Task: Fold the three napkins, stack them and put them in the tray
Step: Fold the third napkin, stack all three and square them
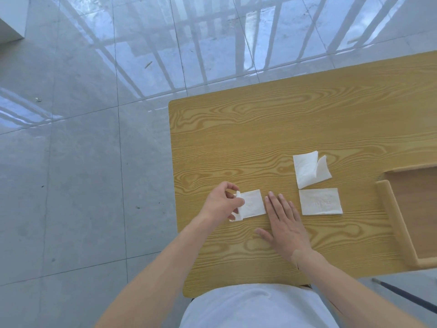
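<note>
Right hand (282, 223) flat beside napkin (251, 204), left hand (223, 201) pinching it, tray (402, 221) right

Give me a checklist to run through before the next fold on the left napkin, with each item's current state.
1. Left hand has the left napkin by its left edge: ok, edge lifted.
2. Right hand pins that napkin: not ok, it lies flat on the table beside it.
3. Near-right napkin folded flat: ok.
4. Far napkin folded flat: not ok, a flap stands up.
5. Tray within reach at right: ok.
6. Tray bottom free: cannot tell, partly out of frame.
</note>
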Demonstrator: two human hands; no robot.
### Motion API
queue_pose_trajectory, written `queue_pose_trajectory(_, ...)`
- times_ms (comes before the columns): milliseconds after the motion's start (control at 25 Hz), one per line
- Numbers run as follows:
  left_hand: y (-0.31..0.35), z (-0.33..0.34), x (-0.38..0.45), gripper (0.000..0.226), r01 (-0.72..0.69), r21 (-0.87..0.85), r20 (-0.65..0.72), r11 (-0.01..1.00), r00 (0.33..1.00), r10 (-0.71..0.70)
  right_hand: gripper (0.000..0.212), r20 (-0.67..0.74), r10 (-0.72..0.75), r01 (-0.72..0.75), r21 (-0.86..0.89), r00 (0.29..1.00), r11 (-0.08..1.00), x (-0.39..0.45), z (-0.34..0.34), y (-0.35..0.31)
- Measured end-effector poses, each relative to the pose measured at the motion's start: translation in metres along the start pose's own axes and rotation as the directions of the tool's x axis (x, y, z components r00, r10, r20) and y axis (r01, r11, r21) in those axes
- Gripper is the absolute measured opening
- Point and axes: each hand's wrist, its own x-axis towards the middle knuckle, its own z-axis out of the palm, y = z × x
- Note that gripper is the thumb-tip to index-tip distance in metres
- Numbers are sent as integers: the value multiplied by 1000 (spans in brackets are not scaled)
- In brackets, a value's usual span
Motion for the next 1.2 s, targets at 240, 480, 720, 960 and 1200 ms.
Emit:
queue_pose_trajectory(240, 8, 46, 25, 29, 59, 58, 2, 997, 998, -59, 86, 8, 9, -9, 82, 1000, 997, -11, 3, 4)
queue_pose_trajectory(480, -11, 22, 19, 28, -66, 301, -175, 951, 977, 123, 73, -100, 55, -37, 180, 993, 983, -11, -4, 5)
queue_pose_trajectory(720, -42, 3, 9, 47, -57, 799, -146, 598, 947, 285, 71, -69, -4, 12, 125, 998, 992, 44, -41, -4)
queue_pose_trajectory(960, -37, 14, 16, 30, -37, 772, -194, 635, 937, 291, 50, -37, 2, 1, 67, 999, 998, 56, -53, -12)
queue_pose_trajectory(1200, -29, 15, 21, 26, -53, 686, -143, 726, 968, 206, 38, 21, 51, -54, 151, 998, 987, 58, -61, -23)
